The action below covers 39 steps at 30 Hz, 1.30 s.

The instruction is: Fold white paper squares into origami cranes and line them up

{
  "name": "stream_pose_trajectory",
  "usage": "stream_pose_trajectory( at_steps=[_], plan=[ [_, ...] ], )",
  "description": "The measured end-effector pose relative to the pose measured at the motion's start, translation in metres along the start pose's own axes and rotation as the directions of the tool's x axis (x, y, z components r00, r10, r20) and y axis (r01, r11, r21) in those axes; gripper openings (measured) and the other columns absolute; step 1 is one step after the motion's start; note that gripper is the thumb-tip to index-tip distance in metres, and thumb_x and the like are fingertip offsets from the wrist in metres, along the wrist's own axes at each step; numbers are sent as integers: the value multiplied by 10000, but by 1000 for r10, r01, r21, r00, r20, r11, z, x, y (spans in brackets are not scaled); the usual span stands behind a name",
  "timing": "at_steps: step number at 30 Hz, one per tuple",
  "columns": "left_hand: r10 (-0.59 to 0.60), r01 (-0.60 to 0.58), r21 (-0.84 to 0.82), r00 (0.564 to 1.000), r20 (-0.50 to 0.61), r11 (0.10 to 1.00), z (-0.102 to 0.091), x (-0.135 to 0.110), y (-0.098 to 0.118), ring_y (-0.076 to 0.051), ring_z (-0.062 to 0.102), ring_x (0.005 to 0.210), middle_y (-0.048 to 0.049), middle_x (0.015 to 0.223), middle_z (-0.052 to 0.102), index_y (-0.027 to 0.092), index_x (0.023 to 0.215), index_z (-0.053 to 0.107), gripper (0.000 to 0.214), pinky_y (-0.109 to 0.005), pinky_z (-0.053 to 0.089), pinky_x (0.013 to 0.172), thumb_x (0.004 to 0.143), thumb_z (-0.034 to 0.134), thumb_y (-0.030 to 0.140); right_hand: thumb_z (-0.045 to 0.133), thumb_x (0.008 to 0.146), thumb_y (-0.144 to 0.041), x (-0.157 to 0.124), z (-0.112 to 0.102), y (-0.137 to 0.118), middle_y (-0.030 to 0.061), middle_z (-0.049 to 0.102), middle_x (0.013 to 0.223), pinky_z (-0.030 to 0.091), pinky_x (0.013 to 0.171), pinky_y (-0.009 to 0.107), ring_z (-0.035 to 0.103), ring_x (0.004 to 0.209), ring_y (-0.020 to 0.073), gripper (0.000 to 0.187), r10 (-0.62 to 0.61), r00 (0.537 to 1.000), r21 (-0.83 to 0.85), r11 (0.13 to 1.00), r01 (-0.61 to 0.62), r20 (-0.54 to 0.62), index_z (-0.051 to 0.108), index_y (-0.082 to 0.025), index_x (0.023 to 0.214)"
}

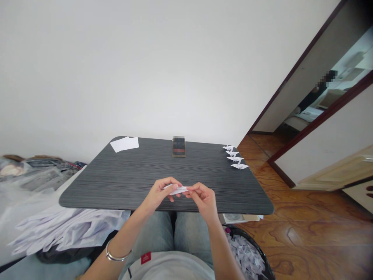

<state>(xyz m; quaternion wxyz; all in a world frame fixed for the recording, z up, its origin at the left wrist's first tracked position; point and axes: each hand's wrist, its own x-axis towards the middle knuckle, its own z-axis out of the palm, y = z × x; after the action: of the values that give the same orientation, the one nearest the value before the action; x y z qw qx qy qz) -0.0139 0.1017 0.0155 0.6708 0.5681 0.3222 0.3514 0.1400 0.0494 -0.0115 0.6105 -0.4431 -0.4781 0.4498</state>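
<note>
Folded white paper (175, 190) between left hand (159, 193) and right hand (203, 199) (pinched);

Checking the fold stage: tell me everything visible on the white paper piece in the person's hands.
The folded white paper is a narrow, elongated piece of thin, matte-looking paper, creased into layers and tapering toward its ends. It lies roughly level, slightly tilted, and appears to be held above the dark wood-grain table. The left hand grips one end and the right hand pinches the other, with fingers hiding parts of it. No marks are visible.
</note>
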Motion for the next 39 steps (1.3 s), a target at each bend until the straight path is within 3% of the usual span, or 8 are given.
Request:
stream_pose_trajectory(
  at_steps=[3,8,16,19,28,39],
  plan=[
    [-68,69,20,995,-75,997,4,-1,4,-109,568,542,-14,663,620,125,834,591,289,-172,410,417,690,613,375,565,775,-239,-1,1,-2,32,691,716,528,666,292,660,696,169,89,-26,1000,-42,999,26,-5,618,-175,744],
    [-104,109,70,992,-65,992,2,-1,3,-107,569,555,-19,646,628,105,786,594,280,-190,454,470,618,689,308,565,773,-214,0,0,-1,33,690,726,528,663,294,659,696,169,74,-47,999,-43,998,47,-6,618,-175,740],
    [-23,25,162,1000,-13,986,-2,-3,0,-95,561,576,-31,742,651,111,958,597,366,-213,468,570,635,687,258,590,762,-242,2,-1,1,20,691,689,522,626,248,655,677,150,79,-22,999,38,999,23,-27,630,-178,742],
    [40,-44,201,999,25,979,-1,-5,1,-97,561,610,-22,756,651,123,940,608,368,-195,448,580,605,711,233,599,757,-252,2,-2,0,26,698,718,519,627,245,654,682,149,83,-22,999,38,999,24,-33,632,-177,746],
    [39,-30,191,998,-44,981,-2,-4,0,-114,574,559,-20,645,637,122,759,604,197,-217,476,545,691,625,307,619,735,-292,1,0,-3,23,676,685,513,616,264,640,654,156,126,-1,1000,1,1000,1,-13,625,-178,788],
    [22,-31,122,997,71,992,-1,-3,-6,-137,584,619,-28,679,635,125,785,611,275,-234,482,555,785,508,380,624,711,-267,4,2,3,-6,613,584,472,531,231,579,533,125,106,28,999,-84,996,-31,-35,624,-169,671]
  ],
)
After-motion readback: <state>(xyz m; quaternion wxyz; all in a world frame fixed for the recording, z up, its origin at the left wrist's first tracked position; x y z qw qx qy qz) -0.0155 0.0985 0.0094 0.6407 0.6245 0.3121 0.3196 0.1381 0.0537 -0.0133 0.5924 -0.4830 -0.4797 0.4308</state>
